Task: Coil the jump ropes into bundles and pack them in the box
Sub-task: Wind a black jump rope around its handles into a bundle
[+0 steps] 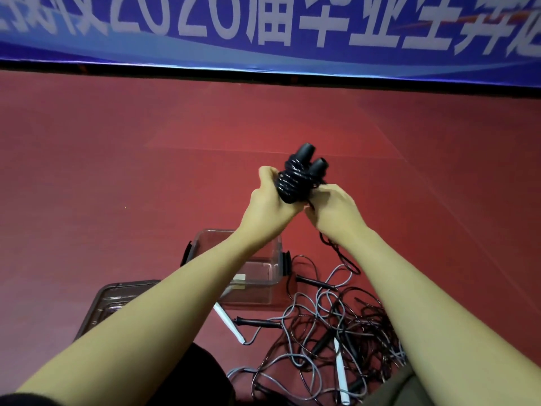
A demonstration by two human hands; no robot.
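Note:
I hold a black jump rope bundle [295, 180] up in front of me, its cord wound round two black handles that stick out at the top. My left hand [268, 197] grips the bundle's left side. My right hand [332, 205] pinches the loose black cord at the bundle's lower right; the cord's tail [339, 253] hangs down under my right wrist toward the floor. A clear plastic box [263, 276] stands open on the red floor below my left forearm.
A tangle of black and grey jump ropes [330, 332] with black and white handles lies on the floor right of the box. The box lid [108, 300] lies at the lower left. A blue banner [263, 30] runs along the far wall.

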